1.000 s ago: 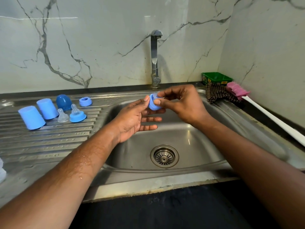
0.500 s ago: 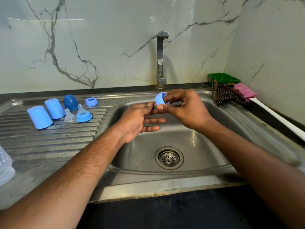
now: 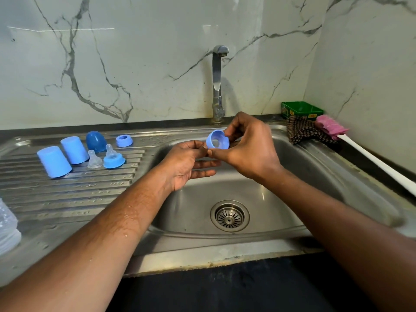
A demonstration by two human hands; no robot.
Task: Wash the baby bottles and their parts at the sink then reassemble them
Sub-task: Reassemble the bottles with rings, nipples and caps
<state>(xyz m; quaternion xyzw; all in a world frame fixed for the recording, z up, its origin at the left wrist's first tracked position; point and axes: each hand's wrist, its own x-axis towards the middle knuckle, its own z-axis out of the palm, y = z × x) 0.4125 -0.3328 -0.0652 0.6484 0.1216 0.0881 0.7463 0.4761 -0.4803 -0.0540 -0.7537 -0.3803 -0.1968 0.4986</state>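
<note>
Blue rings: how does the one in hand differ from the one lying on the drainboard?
The held ring is pinched by the right hand over the basin, tilted so its opening faces the camera; the left hand touches it. The drainboard ring lies flat, untouched, near the dark blue cap. Both are light blue.

The blue collar ring point(image 3: 218, 139) now tilts its open mouth toward the camera, pinched by the right hand point(image 3: 249, 147), while the left hand point(image 3: 186, 163) fingertips touch its rim at 7 o'clock
</note>
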